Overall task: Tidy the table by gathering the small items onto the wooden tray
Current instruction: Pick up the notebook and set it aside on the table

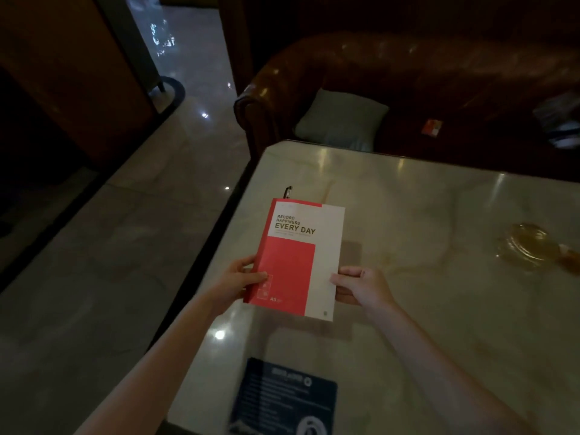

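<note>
Table (408, 324): pale marble top.
Notebook (298, 259): red and white, held above the table's left part.
Card (282, 400): dark, on table nearer than notebook.
Left hand (238, 282): grips notebook's left edge.
Right hand (361, 285): pinches notebook's right edge.
Pen (288, 192): beyond notebook.

The red-and-white notebook (298, 259) is showing "RECORD HAPPINESS EVERY DAY" on its cover, with "A5" sitting near its lower edge; the dark card's (285, 400) print is staying too blurred to read.
</note>
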Action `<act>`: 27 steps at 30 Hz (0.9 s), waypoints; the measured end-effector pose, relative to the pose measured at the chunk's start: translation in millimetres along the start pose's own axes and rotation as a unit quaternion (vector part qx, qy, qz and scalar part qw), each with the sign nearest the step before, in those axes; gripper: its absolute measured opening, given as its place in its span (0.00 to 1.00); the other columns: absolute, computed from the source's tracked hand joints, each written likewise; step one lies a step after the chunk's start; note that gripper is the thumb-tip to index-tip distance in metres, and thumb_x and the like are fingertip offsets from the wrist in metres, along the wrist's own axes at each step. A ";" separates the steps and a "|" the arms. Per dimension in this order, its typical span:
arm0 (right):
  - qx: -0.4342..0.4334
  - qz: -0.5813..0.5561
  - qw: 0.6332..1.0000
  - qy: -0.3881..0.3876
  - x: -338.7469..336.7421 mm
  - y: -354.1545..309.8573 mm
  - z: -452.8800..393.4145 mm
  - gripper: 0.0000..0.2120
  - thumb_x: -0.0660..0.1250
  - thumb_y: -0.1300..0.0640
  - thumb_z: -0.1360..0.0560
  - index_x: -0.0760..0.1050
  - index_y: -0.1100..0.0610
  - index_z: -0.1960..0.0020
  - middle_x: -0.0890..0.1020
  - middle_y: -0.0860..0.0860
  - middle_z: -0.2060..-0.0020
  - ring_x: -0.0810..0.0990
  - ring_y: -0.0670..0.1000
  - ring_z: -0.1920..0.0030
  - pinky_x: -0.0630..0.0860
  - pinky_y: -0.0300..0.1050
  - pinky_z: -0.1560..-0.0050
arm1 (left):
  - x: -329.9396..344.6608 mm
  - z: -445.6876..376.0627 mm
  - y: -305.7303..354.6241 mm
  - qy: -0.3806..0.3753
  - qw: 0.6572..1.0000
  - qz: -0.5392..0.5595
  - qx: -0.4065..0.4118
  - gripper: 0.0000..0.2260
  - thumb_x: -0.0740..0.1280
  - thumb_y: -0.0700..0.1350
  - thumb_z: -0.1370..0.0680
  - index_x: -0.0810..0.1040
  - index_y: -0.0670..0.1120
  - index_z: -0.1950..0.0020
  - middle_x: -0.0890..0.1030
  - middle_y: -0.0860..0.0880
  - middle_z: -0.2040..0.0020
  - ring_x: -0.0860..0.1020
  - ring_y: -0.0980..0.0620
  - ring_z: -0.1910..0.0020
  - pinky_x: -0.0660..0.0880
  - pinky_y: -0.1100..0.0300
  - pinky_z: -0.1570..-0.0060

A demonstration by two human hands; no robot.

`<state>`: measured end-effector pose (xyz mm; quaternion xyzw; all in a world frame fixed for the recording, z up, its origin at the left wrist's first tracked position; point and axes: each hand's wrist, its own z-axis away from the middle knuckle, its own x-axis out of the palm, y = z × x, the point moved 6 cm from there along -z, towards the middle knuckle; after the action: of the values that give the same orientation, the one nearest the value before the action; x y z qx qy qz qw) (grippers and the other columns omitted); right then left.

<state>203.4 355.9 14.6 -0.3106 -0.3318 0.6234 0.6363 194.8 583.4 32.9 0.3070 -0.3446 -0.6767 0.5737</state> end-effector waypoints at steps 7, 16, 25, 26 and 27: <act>0.037 0.014 0.998 0.054 58.8 11.4 -39.6 0.08 0.69 0.70 0.31 0.78 0.68 0.51 0.82 0.60 0.57 0.82 0.51 0.65 0.80 0.37 0.71 | -65.4 -37.4 -20.9 0.044 0.998 0.005 -0.036 0.21 0.66 0.37 0.27 0.69 0.47 0.35 0.81 0.44 0.53 0.82 0.48 0.56 0.78 0.57 0.58; 0.067 0.101 0.989 0.085 94.6 45.5 -81.5 0.05 0.75 0.58 0.37 0.82 0.50 0.63 0.85 0.53 0.59 0.84 0.53 0.59 0.81 0.54 0.52 | -108.9 -71.6 -50.5 0.114 0.989 -0.069 -0.057 0.22 0.68 0.36 0.28 0.71 0.45 0.34 0.79 0.45 0.51 0.79 0.49 0.54 0.76 0.53 0.48; -0.032 0.287 0.947 0.141 113.8 29.5 -70.6 0.07 0.68 0.51 0.31 0.81 0.54 0.59 0.85 0.51 0.63 0.82 0.54 0.59 0.79 0.50 0.55 | -108.0 -71.4 -52.1 0.218 0.938 -0.270 0.013 0.24 0.68 0.42 0.26 0.67 0.44 0.32 0.74 0.44 0.42 0.72 0.53 0.50 0.69 0.61 0.49; -0.045 0.302 0.940 0.148 114.6 27.9 -68.6 0.08 0.67 0.53 0.30 0.80 0.57 0.58 0.85 0.53 0.63 0.82 0.55 0.59 0.79 0.49 0.56 | -108.1 -71.1 -53.0 0.225 0.932 -0.284 0.016 0.24 0.68 0.43 0.27 0.67 0.44 0.32 0.72 0.44 0.41 0.72 0.52 0.48 0.68 0.60 0.48; -0.056 0.310 0.937 0.150 115.5 27.5 -67.6 0.09 0.67 0.53 0.29 0.80 0.58 0.58 0.85 0.53 0.64 0.82 0.55 0.60 0.78 0.49 0.58 | -109.1 -71.7 -53.9 0.232 0.926 -0.297 0.020 0.25 0.68 0.43 0.27 0.67 0.43 0.32 0.71 0.43 0.40 0.71 0.50 0.46 0.69 0.59 0.47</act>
<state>242.3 473.4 -43.4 -0.5232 -0.1546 0.7161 0.4354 239.2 688.7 -50.2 0.5548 -0.1089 -0.7190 0.4043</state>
